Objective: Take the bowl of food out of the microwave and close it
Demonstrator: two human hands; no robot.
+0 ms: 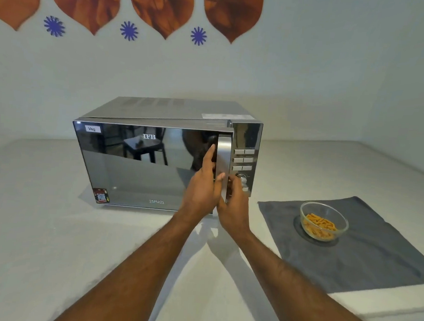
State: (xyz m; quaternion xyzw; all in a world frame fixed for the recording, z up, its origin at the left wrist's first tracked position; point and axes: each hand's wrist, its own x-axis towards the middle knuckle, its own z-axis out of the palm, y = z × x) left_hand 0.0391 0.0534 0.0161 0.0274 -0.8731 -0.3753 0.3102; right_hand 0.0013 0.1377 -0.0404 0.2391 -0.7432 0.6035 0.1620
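A silver microwave point(159, 112) with a mirrored door point(136, 170) stands on the white counter. The door sits slightly ajar, its right edge a little out from the body. My left hand point(203, 184) lies flat against the door beside the vertical silver handle point(223, 161), thumb on the handle, fingers apart. My right hand point(235, 201) is at the door's right edge, fingers curled by the handle's lower end. A clear glass bowl point(324, 220) with orange food sticks rests on a grey cloth point(374, 257) to the right of the microwave.
The control panel point(244, 162) with buttons and a knob is just right of my hands. White counter point(52, 237) spreads to the left and front. A wall with orange and blue decoration rises behind. The counter's front edge runs at the lower right.
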